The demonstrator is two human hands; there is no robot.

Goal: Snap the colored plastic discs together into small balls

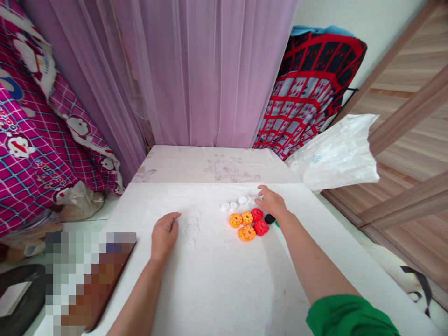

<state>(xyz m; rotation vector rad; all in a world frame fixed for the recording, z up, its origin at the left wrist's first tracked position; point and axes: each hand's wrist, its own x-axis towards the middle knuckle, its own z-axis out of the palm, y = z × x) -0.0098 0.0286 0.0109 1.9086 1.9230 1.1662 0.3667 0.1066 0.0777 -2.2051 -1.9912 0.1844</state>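
Several orange notched discs (247, 232) and red notched discs (261, 227) lie grouped on the white tabletop. Behind them is a row of white discs (233, 206). My right hand (271, 201) reaches over the right end of that row, fingers apart. A black disc (269, 219) and a bit of a green one (277, 224) show beside my right wrist, partly hidden by it. Clear, see-through discs (192, 223) lie left of centre. Next to them my left hand (166, 233) has its fingers curled together; whatever they hold, if anything, is too small to make out.
A brown-red flat object (105, 284), partly pixelated, lies on the table's left edge. A white plastic bag (339, 154) hangs at the back right corner. Curtains (210, 70) stand behind the table (217, 289), and a pink patterned cloth (70, 140) hangs at the left.
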